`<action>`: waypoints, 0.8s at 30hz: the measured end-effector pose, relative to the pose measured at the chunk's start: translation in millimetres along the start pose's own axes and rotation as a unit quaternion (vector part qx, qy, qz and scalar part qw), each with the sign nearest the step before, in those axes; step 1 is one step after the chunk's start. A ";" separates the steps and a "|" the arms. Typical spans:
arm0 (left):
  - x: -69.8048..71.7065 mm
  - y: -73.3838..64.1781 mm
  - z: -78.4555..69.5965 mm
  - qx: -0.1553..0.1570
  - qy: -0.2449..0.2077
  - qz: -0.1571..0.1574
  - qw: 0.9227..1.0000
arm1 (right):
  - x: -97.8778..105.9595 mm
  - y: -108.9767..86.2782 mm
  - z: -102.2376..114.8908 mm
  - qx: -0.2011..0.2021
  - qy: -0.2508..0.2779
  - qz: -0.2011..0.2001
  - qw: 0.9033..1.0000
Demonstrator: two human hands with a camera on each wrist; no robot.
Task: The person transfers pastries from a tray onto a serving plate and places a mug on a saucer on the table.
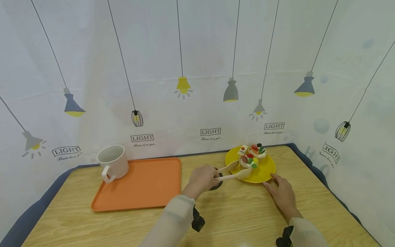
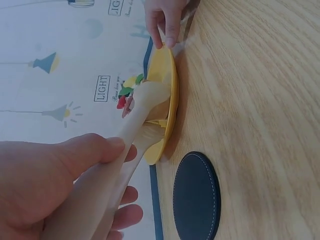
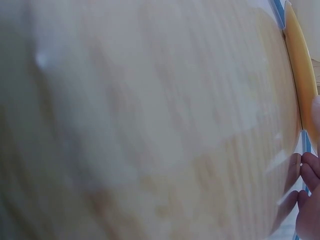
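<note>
My left hand (image 1: 202, 178) grips a pair of cream-coloured tongs (image 2: 131, 117), thumb on one arm and fingers below. The spoon-shaped tips reach over a yellow plate (image 1: 265, 173), beside the nearer of the small toy cakes (image 1: 248, 161) topped with red, green and yellow pieces. Whether the tips touch the cake I cannot tell. At the plate's near right edge, my right hand (image 1: 283, 195) pinches the rim with thumb and forefinger. In the right wrist view only part of that hand and the plate's side (image 3: 302, 65) show.
On the left lies an orange tray (image 1: 148, 187), with a white mug (image 1: 113, 161) standing at its back left corner. A round black coaster (image 2: 196, 197) lies on the wooden table beneath the left hand. A lamp-printed white curtain (image 1: 197, 113) encloses the table's back and sides.
</note>
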State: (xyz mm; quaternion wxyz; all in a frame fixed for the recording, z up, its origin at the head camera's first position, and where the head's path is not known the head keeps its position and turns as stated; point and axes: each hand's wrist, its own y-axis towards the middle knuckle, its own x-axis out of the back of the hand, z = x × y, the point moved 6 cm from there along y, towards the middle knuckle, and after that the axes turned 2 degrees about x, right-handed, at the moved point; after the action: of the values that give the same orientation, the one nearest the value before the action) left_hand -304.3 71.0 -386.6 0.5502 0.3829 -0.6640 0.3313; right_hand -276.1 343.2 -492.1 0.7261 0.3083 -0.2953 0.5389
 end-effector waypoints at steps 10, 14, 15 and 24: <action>2.9 -4.5 6.5 0.009 -0.058 0.018 0.998 | -0.2 0.4 -1.1 -0.009 -0.007 0.001 1.000; 1.6 -5.3 8.7 0.013 -0.074 0.017 0.997 | -0.3 0.1 -1.3 -0.011 -0.004 0.003 1.000; 0.8 -5.4 9.3 0.015 -0.080 0.018 0.996 | -0.3 0.1 -1.2 -0.010 -0.004 0.004 1.000; -6.9 -4.2 13.4 0.031 -0.178 0.014 0.984 | 0.2 -0.1 -1.0 -0.006 -0.001 0.004 1.000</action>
State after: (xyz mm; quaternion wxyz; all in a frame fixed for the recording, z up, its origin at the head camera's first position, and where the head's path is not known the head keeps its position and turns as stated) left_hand -306.3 58.4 -395.6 0.4068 0.4438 -0.7455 0.2861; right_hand -275.9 344.0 -492.6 0.7257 0.3031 -0.3003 0.5397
